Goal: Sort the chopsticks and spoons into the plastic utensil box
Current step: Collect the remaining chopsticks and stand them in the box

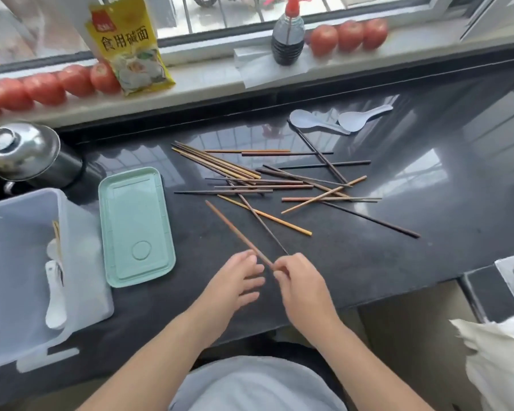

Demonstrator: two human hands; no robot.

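Note:
Several wooden chopsticks (267,182) lie scattered across the dark countertop (413,232). Two pale plastic spoons (339,121) rest behind them. My right hand (300,287) pinches the near end of a brown chopstick (235,229) that slants up to the left. My left hand (238,281) sits just beside it with relaxed fingers, its fingertips touching that same chopstick. The translucent plastic utensil box (18,221) stands at the left, holding a white spoon (55,295) and a chopstick or two. Its mint-green lid (135,226) lies flat next to it.
A steel pot lid (21,149) sits at the back left. On the windowsill stand tomatoes (51,87), a yellow packet (131,46) and a dark sauce bottle (288,37). A white bag (502,360) hangs at the lower right beyond the counter's front edge.

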